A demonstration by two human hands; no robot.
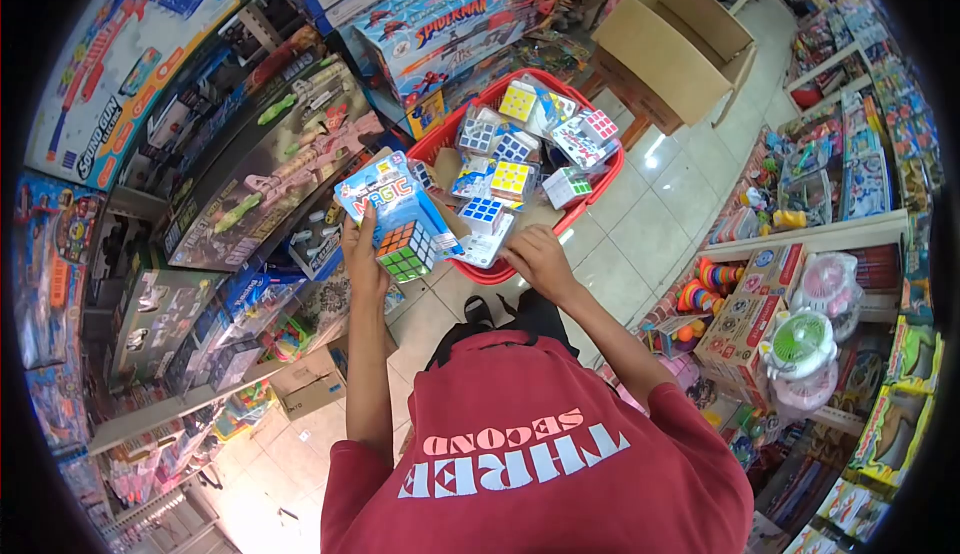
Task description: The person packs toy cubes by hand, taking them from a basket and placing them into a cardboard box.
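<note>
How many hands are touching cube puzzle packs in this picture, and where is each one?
2. The left hand holds up a cube pack beside the shelves. The right hand rests on packs at the near rim of the red basket. More packs may lie hidden underneath.

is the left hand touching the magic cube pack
Touching: the head view shows the left hand wrapped around the magic cube pack, fingers on its lower edge, lifted beside the red basket.

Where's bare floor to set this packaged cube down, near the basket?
Bare tiles lie between the red basket, the cardboard box and the right-hand shelves. The basket is packed with cube packs; the left hand holds one close to stacked toy boxes.
</note>
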